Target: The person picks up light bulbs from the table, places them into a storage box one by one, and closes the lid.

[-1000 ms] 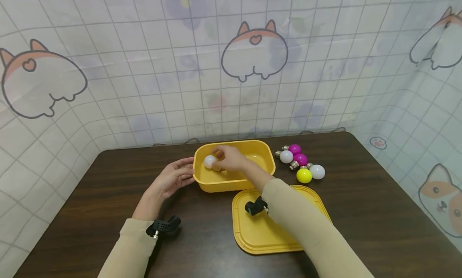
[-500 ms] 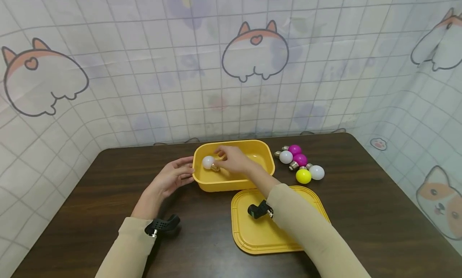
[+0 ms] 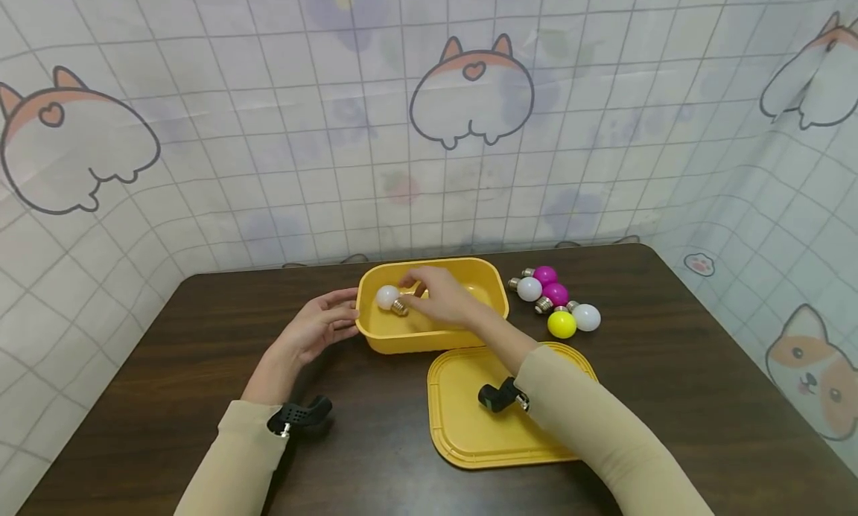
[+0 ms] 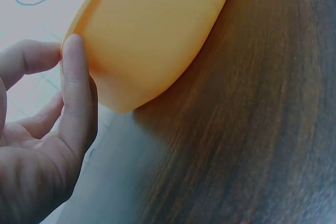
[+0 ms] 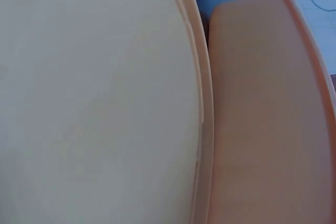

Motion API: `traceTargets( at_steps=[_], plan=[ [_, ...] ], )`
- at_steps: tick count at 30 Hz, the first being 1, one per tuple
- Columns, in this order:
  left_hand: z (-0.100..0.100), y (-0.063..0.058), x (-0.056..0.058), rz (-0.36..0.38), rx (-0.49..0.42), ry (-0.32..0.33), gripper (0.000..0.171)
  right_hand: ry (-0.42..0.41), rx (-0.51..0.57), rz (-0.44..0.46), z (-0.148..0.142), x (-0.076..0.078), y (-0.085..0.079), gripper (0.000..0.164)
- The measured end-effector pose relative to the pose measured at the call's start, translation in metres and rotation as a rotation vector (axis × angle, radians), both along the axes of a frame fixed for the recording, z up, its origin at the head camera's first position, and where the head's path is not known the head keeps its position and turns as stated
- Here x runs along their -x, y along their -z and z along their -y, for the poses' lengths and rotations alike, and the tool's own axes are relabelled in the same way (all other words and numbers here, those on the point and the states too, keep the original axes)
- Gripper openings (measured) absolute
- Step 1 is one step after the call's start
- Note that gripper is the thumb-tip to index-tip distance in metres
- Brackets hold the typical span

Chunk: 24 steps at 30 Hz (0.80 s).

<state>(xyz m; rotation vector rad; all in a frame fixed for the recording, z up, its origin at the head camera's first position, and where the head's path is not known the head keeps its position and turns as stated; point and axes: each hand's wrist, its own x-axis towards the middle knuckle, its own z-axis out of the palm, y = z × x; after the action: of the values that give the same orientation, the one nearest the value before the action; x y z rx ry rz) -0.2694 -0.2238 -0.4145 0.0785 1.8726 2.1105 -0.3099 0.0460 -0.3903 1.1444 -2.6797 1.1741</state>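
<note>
At nine o'clock on the yellow rounded-rectangular plastic box (image 3: 429,343), the left hand (image 3: 319,328) rests its fingers against the rim, grip loosely wide. Inside that end lies a white round bulb (image 3: 386,297) with a metal screw base, just beside the right hand (image 3: 444,297), its grip parted. At five o'clock, a flat yellow plastic lid (image 3: 469,419).

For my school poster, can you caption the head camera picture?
Left hand touching a yellow box, right hand inside it beside a white bulb.
</note>
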Motion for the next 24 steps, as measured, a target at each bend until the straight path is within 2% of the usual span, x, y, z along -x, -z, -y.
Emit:
traceTargets(
  at_steps=[6,11,18,24],
  plan=[
    [0.001,0.0,0.001,-0.001,0.005,0.003,0.062,0.005,-0.022,-0.004,-0.012,-0.006,-0.003,0.026],
    [0.001,0.0,0.002,0.003,0.008,0.004,0.061,-0.004,0.0,0.001,-0.023,-0.01,-0.008,0.025],
    [-0.001,0.001,0.003,0.004,0.011,0.012,0.062,0.045,0.004,-0.005,-0.042,-0.014,-0.014,0.024],
    [0.002,-0.002,0.001,0.019,0.028,-0.005,0.062,0.053,0.021,-0.037,-0.058,-0.018,-0.018,0.021]
  ],
)
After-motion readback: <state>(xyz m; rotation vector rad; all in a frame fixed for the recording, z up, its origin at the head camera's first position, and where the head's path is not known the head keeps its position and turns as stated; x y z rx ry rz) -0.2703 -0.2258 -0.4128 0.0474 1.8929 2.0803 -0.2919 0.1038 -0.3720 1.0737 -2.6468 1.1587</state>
